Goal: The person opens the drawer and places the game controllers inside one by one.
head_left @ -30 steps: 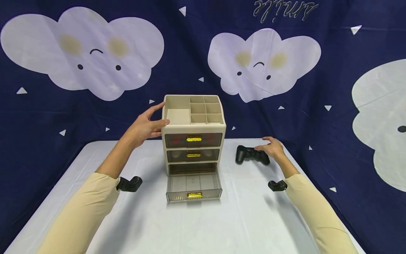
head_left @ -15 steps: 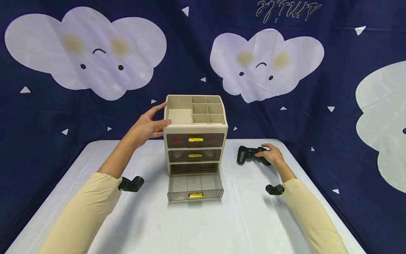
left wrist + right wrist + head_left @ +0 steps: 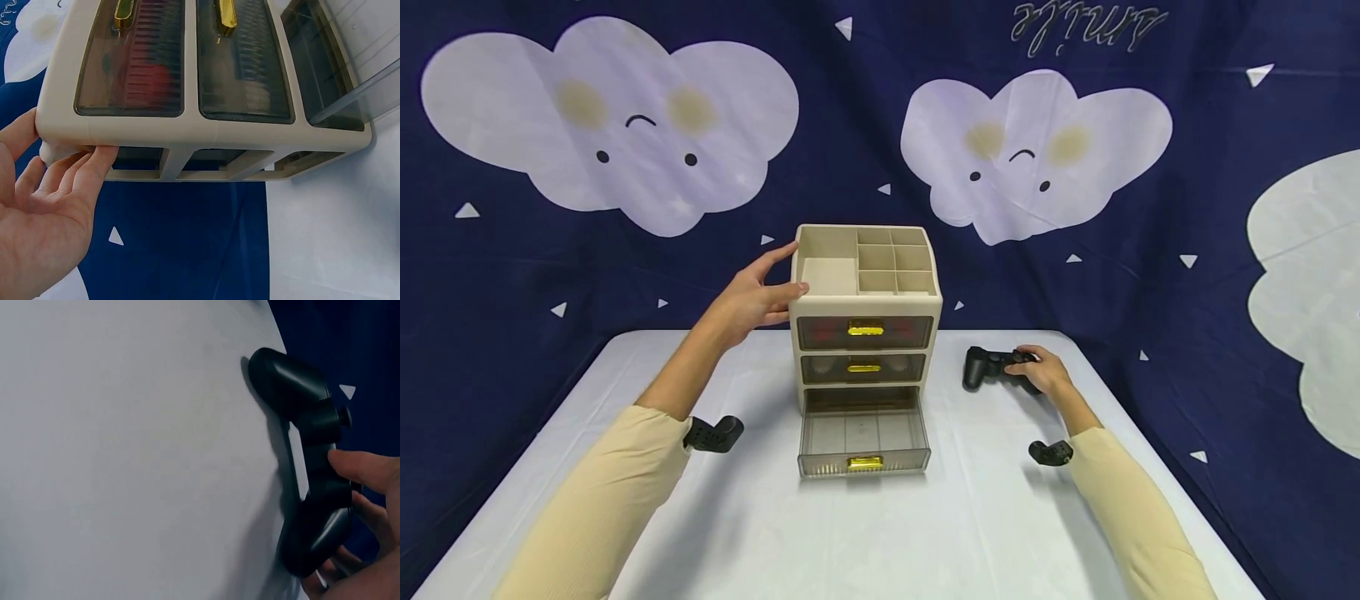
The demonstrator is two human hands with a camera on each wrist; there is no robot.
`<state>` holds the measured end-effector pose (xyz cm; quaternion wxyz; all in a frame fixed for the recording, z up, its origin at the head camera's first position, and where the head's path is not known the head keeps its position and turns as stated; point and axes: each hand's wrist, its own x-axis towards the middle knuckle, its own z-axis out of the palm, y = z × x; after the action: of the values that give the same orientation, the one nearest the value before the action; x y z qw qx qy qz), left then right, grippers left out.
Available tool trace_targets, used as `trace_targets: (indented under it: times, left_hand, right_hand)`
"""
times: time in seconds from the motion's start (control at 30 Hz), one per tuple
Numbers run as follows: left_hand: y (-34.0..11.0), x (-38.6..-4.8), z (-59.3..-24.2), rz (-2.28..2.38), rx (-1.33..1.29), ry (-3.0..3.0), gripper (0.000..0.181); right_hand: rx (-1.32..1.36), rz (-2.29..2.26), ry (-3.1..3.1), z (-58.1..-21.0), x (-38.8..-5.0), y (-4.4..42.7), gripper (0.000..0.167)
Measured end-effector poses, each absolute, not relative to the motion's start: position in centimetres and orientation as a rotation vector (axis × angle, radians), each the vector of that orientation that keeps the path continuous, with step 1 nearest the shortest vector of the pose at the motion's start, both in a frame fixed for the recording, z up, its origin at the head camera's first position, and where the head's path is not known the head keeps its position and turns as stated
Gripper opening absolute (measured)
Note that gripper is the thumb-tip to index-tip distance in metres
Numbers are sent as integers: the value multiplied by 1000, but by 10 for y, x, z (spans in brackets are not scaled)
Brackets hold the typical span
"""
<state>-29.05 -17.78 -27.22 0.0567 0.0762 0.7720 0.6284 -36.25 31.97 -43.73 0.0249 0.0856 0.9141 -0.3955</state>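
Note:
A cream desktop drawer organizer point(image 3: 867, 305) stands in the middle of the table in the head view. My left hand point(image 3: 748, 302) grips its upper left edge, thumb over the top rim. In the left wrist view, the fingers of that left hand point(image 3: 56, 206) lie against the organizer's side point(image 3: 172, 156). The bottom drawer point(image 3: 864, 433) is pulled out, its clear tray bare inside. To the right, my right hand point(image 3: 1041, 371) holds a black game controller point(image 3: 977, 367) by its right part. The right wrist view shows the thumb point(image 3: 362, 467) on the controller's middle, other fingers partly hidden behind it.
Two upper drawers with gold handles point(image 3: 865, 329) are closed; reddish things show dimly in the top one. The organizer's top has several open compartments point(image 3: 895, 258). A dark blue cloud-print cloth point(image 3: 850, 108) hangs behind the white table point(image 3: 865, 533).
My right hand has lowered onto the controller's right part and closed its fingers on it. The left hand stays on the organizer. The whole view has shifted slightly.

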Motion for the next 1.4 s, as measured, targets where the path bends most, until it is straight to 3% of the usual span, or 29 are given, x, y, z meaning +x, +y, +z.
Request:
trace_targets:
  times: [0.5, 1.4]
  left_hand:
    - [-177, -291, -273, 1906, 217, 2343, 81]
    - [-178, -290, -274, 1897, 216, 2362, 81]
  right_hand:
    - [115, -1027, 2939, -439, -356, 328, 69]
    - [51, -950, 2794, -434, -342, 325, 80]
